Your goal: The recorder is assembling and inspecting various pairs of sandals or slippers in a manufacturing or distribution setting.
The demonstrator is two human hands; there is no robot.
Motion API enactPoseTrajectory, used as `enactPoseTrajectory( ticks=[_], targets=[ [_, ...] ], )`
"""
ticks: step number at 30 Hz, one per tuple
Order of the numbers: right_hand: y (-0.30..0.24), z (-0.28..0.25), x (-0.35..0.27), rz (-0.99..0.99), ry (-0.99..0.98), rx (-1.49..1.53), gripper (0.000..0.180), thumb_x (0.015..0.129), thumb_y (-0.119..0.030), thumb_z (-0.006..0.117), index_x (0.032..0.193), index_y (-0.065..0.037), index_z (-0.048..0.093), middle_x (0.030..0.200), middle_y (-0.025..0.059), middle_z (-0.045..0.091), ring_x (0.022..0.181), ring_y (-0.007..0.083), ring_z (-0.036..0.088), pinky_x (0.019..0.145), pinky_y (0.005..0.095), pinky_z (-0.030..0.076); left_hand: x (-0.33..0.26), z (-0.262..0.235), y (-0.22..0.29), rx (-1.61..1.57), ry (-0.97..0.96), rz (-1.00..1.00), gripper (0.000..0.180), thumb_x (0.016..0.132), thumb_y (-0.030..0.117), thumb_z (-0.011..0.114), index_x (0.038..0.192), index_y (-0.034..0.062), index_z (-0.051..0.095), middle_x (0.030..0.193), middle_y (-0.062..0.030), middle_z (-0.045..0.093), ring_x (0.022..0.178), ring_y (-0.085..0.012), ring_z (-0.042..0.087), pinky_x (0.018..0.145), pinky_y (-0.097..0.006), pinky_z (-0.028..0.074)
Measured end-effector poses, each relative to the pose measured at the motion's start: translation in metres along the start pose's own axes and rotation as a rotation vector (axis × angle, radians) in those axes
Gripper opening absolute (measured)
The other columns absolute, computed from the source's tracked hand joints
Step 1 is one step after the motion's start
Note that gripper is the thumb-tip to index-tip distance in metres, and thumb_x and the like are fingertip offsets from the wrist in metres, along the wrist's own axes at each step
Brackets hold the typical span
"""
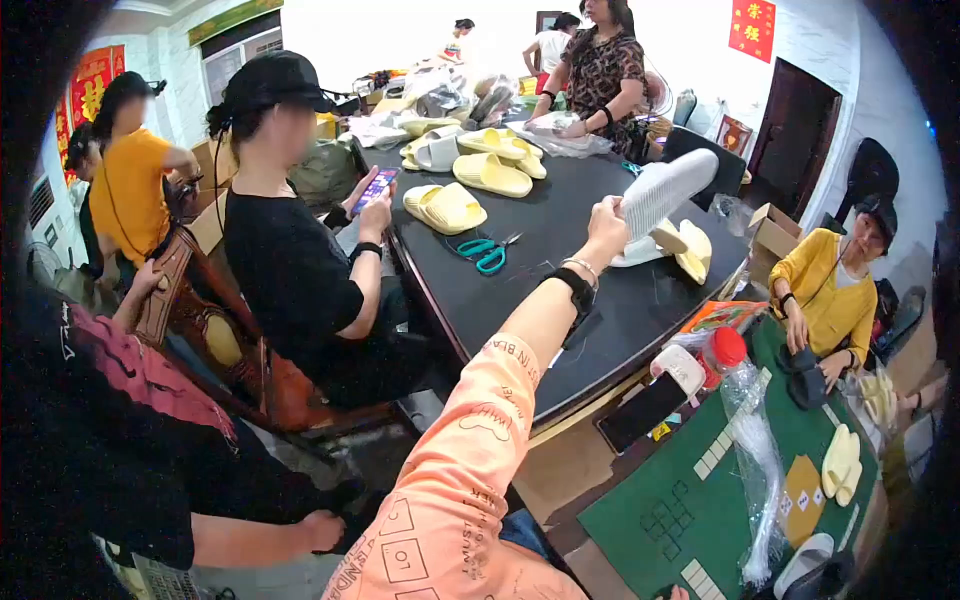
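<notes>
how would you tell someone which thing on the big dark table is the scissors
Start at the big dark table in the middle of the room. Near its middle, just below the yellow slippers, lie the scissors. They are the only thing there with teal handles, small and flat among bulky slippers.

a hand [606, 228] at the end of an arm in an orange sleeve [470, 470] holds up a white slipper [668, 187] over a big dark table [560, 270]. it is not clear which hand it is. yellow slippers [445, 208] and green scissors [484, 250] lie on the table. a person in black [300, 270] sits beside it, looking at a phone [375, 188]. a person in a yellow top [830, 300] sits by a green table [690, 500], where a plastic bottle with a red cap [728, 352] stands.
</notes>
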State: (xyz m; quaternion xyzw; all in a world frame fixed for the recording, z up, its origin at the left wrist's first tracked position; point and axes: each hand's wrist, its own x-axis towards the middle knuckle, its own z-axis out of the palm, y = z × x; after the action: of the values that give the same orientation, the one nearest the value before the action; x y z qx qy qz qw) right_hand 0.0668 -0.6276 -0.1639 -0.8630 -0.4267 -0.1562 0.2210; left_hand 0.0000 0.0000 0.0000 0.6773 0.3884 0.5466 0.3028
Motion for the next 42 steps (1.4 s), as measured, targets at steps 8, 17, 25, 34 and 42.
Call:
enactPoseTrajectory(
  ticks=[8,17,25,34,42],
  targets=[
    [-0.001,0.003,0.006,0.037,-0.029,-0.009,0.027,0.083,-0.014,0.046,0.104,0.001,0.053,0.106,0.0206,0.049,0.097,0.0372,0.044,0.086,0.0460,0.035,0.000,-0.010,0.044,-0.523,0.012,-0.143,0.027,0.084,0.001,0.040,0.111,-0.0008,0.045,0.101,-0.0080,0.055,0.083,-0.0151,0.056,0.056,-0.026,0.050],
    [-0.010,-0.004,0.003,0.041,-0.054,0.004,0.027,0.084,-0.015,0.046,0.106,0.000,0.052,0.105,0.0202,0.049,0.097,0.0372,0.044,0.085,0.0457,0.035,0.007,-0.029,0.083,-0.808,-0.035,-0.148,0.026,0.084,0.000,0.041,0.109,0.0034,0.045,0.099,-0.0038,0.054,0.081,-0.0122,0.054,0.062,-0.025,0.048],
    [0.000,-0.004,0.002,0.054,-0.043,0.002,0.028,0.082,-0.015,0.049,0.105,0.000,0.053,0.104,0.0209,0.049,0.098,0.0383,0.044,0.085,0.0460,0.035,-0.014,-0.012,0.126,-0.825,-0.138,0.111,0.024,0.084,0.003,0.044,0.108,0.0042,0.047,0.096,-0.0035,0.055,0.079,-0.0110,0.054,0.063,-0.026,0.047],
    [-0.001,-0.040,0.070,0.278,-0.181,0.463,0.045,0.075,-0.002,0.055,0.117,0.000,0.041,0.110,0.0139,0.048,0.102,0.0247,0.047,0.091,0.0350,0.035,-0.048,-0.033,0.226,-1.075,-0.438,0.293,0.021,0.087,0.006,0.044,0.108,0.0037,0.045,0.098,-0.0039,0.055,0.079,-0.0109,0.053,0.068,-0.025,0.045],
    [-0.002,-0.038,0.200,0.467,0.026,1.652,0.051,0.083,-0.039,0.049,0.122,-0.009,0.035,0.114,0.0113,0.040,0.104,0.0289,0.043,0.089,0.0451,0.037,-0.124,-0.006,0.263,-1.193,-0.835,0.227,0.014,0.087,0.011,0.047,0.100,0.0061,0.050,0.089,-0.0017,0.055,0.077,-0.0111,0.053,0.069,-0.027,0.045]
  ],
)
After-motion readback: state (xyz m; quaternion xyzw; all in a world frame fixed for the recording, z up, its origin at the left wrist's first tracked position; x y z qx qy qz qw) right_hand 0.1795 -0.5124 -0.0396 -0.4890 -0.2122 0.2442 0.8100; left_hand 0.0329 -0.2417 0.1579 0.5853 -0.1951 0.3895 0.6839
